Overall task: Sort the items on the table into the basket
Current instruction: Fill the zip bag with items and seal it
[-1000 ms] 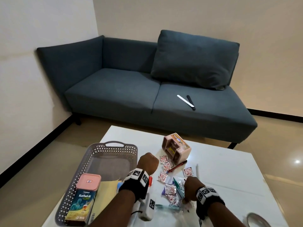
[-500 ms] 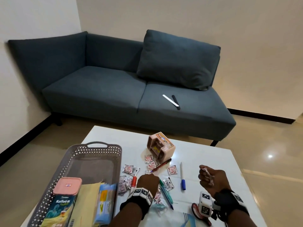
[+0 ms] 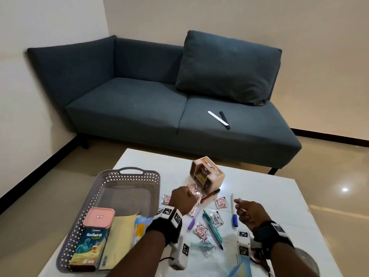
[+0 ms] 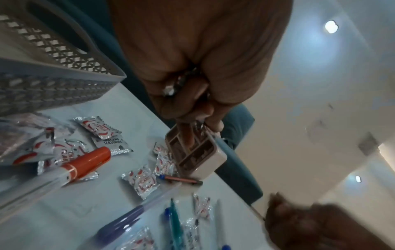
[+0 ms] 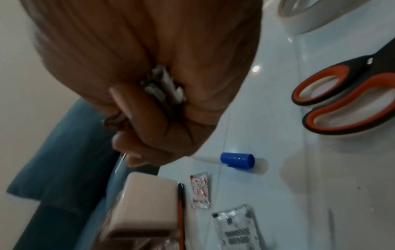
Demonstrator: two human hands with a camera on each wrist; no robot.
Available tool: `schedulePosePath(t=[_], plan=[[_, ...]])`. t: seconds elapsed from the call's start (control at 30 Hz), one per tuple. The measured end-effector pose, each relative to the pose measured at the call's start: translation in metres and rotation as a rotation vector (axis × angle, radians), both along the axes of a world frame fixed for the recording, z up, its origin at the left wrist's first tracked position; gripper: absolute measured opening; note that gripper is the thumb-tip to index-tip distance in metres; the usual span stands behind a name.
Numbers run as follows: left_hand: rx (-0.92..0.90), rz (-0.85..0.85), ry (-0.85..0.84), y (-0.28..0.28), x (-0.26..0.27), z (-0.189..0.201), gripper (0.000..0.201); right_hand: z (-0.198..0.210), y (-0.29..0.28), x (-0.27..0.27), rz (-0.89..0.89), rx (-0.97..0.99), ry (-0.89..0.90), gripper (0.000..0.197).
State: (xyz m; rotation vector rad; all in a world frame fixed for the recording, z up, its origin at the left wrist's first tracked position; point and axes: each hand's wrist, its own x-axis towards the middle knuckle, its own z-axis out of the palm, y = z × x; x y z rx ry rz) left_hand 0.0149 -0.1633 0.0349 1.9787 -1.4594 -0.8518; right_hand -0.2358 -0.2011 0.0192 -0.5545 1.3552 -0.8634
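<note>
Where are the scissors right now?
In the right wrist view, the scissors lie on the white table at the right edge, beyond the blue-capped pen.

Red-and-white sachets point(image 3: 200, 230) and pens point(image 3: 212, 228) lie scattered on the white counter point(image 3: 269, 196) beside the grey lattice basket point(image 3: 95, 198), which holds boxes.

Grey plastic lattice basket point(image 3: 111, 188), its walls a white-flecked diamond weave. Inside at six o'clock, a teal-and-yellow Koflet-H box point(image 3: 88, 246) under a pink lid, beside a pale yellow paper envelope point(image 3: 117, 240). On the glossy white desk point(image 3: 269, 196): silver foil sachets with red-and-white print point(image 3: 220, 202), a pink plastic organiser box point(image 3: 207, 177), a blue-capped white pen point(image 3: 234, 213), a teal pen point(image 3: 211, 226), a purple-capped pen point(image 3: 192, 222), an orange-capped marker point(image 4: 85, 162). At three o'clock, black scissors with orange-lined handles point(image 5: 346, 94). Behind, a dark teal fabric sofa point(image 3: 139, 100).
</note>
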Motion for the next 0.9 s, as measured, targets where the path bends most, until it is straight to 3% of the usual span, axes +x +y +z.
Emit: schedulePosePath(t=[0.13, 0.2, 0.27, 0.33, 0.43, 0.5, 0.53, 0.6, 0.63, 0.7, 0.8, 0.87, 0.9], plan=[[-0.034, 0.247, 0.433, 0.008, 0.032, 0.023, 0.022, -0.017, -0.003, 0.038, 0.481, -0.192, 0.802, 0.015], [-0.041, 0.343, 0.707, 0.014, 0.045, 0.034, 0.019, -0.026, -0.002, 0.049, 0.770, -0.254, 1.137, 0.029], [-0.014, 0.370, 0.848, 0.016, 0.055, 0.044, 0.022, -0.039, -0.002, 0.054, 0.895, -0.278, 1.248, 0.053], [-0.008, 0.354, 0.867, 0.016, 0.063, 0.050, 0.019, -0.051, -0.005, 0.055, 0.925, -0.291, 1.312, 0.064], [0.044, 0.380, 0.909, 0.015, 0.067, 0.050, 0.013, -0.065, -0.005, 0.058, 0.970, -0.343, 1.369, 0.049], [0.089, 0.391, 0.933, 0.016, 0.063, 0.051, 0.027, -0.068, -0.004, 0.059, 1.004, -0.373, 1.404, 0.036], [0.082, 0.362, 0.850, 0.017, 0.059, 0.050, 0.040, -0.066, -0.005, 0.058, 1.018, -0.371, 1.388, 0.033], [0.019, 0.213, 0.426, 0.020, 0.045, 0.050, 0.057, -0.051, -0.007, 0.056, 0.977, -0.333, 1.288, 0.018], [-0.022, 0.121, 0.191, 0.022, 0.035, 0.047, 0.058, -0.042, -0.008, 0.051, 0.878, -0.289, 1.136, 0.007], [-0.062, -0.073, -0.175, 0.019, 0.012, 0.035, 0.044, -0.022, -0.006, 0.041, 0.520, -0.195, 0.684, 0.021], [-0.088, -0.301, -0.480, 0.021, -0.021, 0.010, 0.046, -0.003, 0.001, 0.013, 0.021, -0.163, 0.033, 0.031], [0.041, -0.481, -0.698, 0.027, -0.040, -0.008, 0.056, 0.012, 0.011, -0.008, -0.110, -0.133, -0.238, 0.040], [0.064, -0.501, -0.710, 0.026, -0.046, -0.022, 0.054, 0.017, 0.016, -0.019, -0.149, -0.128, -0.330, 0.042]])
